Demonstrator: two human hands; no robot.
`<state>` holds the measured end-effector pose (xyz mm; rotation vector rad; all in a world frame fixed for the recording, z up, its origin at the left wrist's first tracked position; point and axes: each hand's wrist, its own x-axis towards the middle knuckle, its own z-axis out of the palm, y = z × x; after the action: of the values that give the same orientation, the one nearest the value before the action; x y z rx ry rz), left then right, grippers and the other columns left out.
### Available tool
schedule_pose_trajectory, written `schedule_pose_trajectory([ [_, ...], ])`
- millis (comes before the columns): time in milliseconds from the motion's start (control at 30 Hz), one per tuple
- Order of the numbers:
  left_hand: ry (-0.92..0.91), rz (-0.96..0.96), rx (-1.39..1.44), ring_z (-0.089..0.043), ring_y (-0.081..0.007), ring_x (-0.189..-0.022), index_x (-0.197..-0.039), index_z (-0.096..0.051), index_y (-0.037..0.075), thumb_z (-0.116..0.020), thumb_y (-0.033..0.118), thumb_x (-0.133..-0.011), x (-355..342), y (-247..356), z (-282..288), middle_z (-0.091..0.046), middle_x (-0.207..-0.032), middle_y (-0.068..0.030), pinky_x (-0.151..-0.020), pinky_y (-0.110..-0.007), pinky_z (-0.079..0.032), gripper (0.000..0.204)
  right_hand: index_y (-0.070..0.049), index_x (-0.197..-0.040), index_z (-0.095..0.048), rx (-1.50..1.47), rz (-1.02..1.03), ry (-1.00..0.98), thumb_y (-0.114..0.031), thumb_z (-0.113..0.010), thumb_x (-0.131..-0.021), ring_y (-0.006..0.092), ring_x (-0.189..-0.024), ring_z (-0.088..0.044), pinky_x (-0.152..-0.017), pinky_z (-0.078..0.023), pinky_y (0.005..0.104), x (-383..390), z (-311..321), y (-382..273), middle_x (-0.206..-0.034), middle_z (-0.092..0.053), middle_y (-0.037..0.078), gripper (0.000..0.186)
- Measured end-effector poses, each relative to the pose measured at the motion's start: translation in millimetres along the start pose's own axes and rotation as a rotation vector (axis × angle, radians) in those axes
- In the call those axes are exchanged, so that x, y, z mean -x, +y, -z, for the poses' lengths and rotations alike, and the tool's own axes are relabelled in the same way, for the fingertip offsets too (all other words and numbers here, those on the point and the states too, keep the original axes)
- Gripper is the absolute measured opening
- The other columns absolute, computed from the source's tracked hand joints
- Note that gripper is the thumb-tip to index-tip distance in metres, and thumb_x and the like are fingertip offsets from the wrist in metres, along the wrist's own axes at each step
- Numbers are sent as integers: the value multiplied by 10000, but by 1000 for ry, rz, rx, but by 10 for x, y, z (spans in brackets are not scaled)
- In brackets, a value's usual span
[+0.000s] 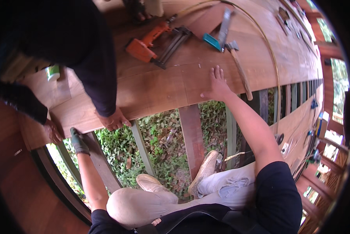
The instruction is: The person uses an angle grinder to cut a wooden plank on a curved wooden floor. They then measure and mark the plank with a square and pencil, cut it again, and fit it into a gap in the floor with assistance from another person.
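My left hand (79, 142), in a dark glove, is at the near edge of a brown floorboard (159, 97). One digit rests at the edge and the rest seem tucked beneath it, partly hidden. My right hand (217, 86) is bare and lies on the boards with its fingers spread, holding nothing. To its right is a hammer (240, 70) with a wooden handle. Beyond my right hand lies a handsaw (220, 35) with a teal handle. An orange nail gun (153, 43) rests on the boards farther left.
A co-worker's hands (114, 119) touch the same board edge at left, on both sides of my glove. Between the joists (190, 136) the gaps open onto leafy ground below my feet. A yellow hose (266, 39) curves over the deck. A green-and-white bottle (53, 73) stands at far left.
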<state>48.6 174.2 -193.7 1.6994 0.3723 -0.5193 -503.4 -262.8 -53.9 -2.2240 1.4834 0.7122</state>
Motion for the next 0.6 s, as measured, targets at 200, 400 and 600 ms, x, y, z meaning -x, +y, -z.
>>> schedule_pose_trajectory([
  [200, -93, 206, -75, -610, -199, -1056, -1210, -692, 78, -692, 627, -913, -193, 57, 241, -670, -1197, -63, -997, -344, -488, 624, 45, -1622, -80, -27, -13, -5, -472, -907, -714, 484, -1576, -31, -1202, -266, 669, 52, 47, -62, -1698, -9, 298, 1333],
  [400, -243, 354, -222, -634, -228, -1081, -1281, -640, 63, -668, 643, -926, -380, 243, 412, -689, -1179, -85, -1002, -374, -502, 680, 49, -1622, -77, -42, -26, -26, -451, -901, -733, 487, -1575, -34, -1203, -260, 674, 54, 81, -88, -1700, 0, 295, 1311],
  [600, 152, 274, -537, -683, -265, -999, -1281, -642, 65, -685, 645, -913, -19, 462, 107, -721, -1147, -96, -906, -351, -541, 689, 58, -1620, -66, -26, -39, -60, -440, -886, -756, 484, -1574, -42, -1207, -280, 654, 77, 141, -110, -1699, 21, 297, 1292],
])
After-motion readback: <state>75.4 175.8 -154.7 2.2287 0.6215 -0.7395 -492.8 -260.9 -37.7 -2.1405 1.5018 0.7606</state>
